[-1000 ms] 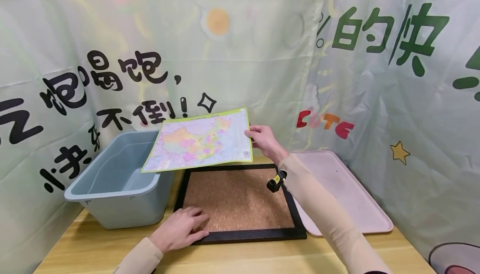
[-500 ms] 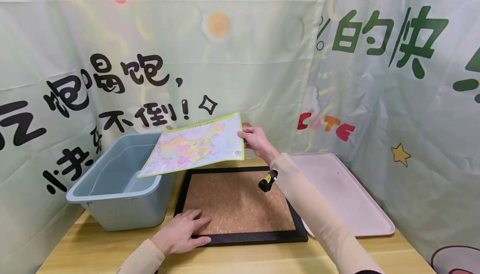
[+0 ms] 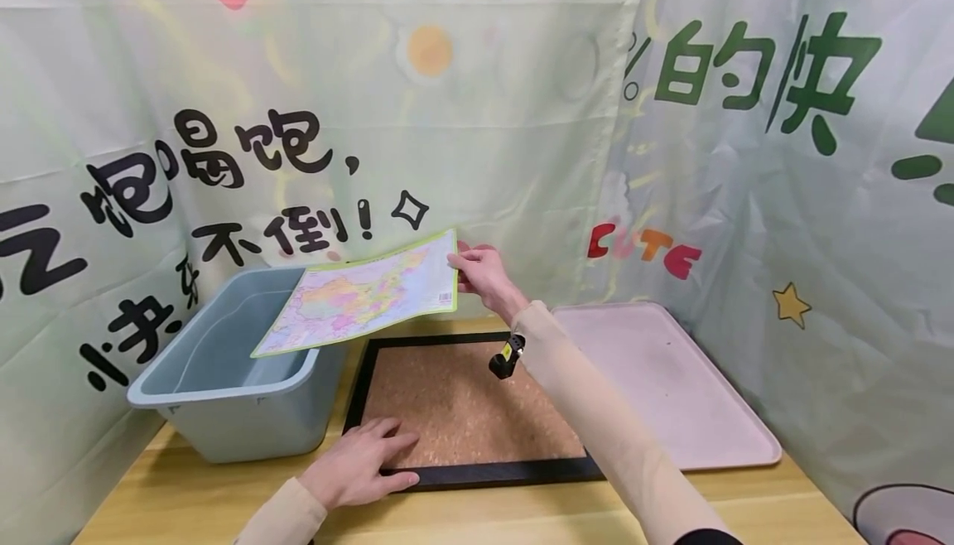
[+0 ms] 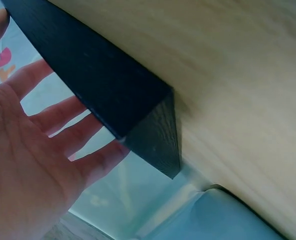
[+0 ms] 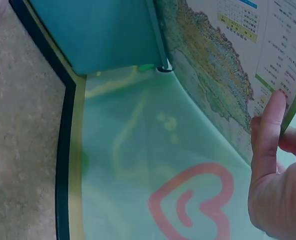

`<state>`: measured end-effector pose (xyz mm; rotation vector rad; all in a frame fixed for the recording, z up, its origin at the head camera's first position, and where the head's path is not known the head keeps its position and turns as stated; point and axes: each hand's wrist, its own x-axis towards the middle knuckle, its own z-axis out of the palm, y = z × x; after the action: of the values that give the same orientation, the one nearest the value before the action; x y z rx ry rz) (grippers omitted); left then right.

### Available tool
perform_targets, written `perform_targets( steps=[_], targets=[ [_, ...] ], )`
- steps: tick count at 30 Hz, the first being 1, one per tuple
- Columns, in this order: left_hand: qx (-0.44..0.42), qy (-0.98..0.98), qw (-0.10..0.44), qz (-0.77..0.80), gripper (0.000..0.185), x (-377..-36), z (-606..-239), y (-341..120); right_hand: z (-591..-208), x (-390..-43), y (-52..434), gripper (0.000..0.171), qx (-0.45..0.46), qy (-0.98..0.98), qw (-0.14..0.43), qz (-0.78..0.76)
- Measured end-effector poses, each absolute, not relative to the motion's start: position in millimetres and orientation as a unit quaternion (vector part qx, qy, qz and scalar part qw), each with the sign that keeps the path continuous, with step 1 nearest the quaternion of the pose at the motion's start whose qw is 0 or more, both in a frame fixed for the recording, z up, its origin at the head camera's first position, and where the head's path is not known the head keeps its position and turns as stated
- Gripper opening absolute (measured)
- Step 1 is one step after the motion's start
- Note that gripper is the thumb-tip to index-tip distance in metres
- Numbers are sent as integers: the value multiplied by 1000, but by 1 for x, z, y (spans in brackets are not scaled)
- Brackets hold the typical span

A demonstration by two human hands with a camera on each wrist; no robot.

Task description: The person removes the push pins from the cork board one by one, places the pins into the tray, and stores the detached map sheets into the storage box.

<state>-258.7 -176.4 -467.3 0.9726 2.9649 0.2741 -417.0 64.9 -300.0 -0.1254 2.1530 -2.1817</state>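
A map sheet (image 3: 358, 292) with a light green border hangs tilted and bowed in the head view, its left part over the blue bin. My right hand (image 3: 484, 274) pinches its right edge between thumb and fingers. In the right wrist view the sheet's underside (image 5: 213, 65) shows print too, with the right hand (image 5: 283, 185) at its edge. Below lies a black-framed cork board (image 3: 462, 400). Spread over its front left corner, my left hand (image 3: 361, 462) rests on the frame. The left wrist view has the fingers (image 4: 62, 115) extended against the black frame (image 4: 97, 65).
A deep blue-grey plastic bin (image 3: 231, 417) stands at the left on the wooden table (image 3: 417, 520). To the right of the board lies a shallow pink tray (image 3: 671, 388), partly behind my right forearm. A printed cloth curtain (image 3: 492, 56) closes off the back and sides.
My right hand has carried the map sheet to the left and slightly down, further over the bin. The left hand stays at the board's corner.
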Motion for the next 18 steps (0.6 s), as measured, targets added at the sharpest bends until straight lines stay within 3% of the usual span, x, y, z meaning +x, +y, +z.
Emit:
perform_targets(
  steps=[7, 18],
  targets=[
    [311, 947, 4, 86, 65, -259, -466, -175, -294, -415, 53, 32, -49, 687, 56, -723],
    [301, 949, 9, 91, 65, -258, -466, -174, -296, -410, 36, 37, -92, 623, 140, -764]
  ],
)
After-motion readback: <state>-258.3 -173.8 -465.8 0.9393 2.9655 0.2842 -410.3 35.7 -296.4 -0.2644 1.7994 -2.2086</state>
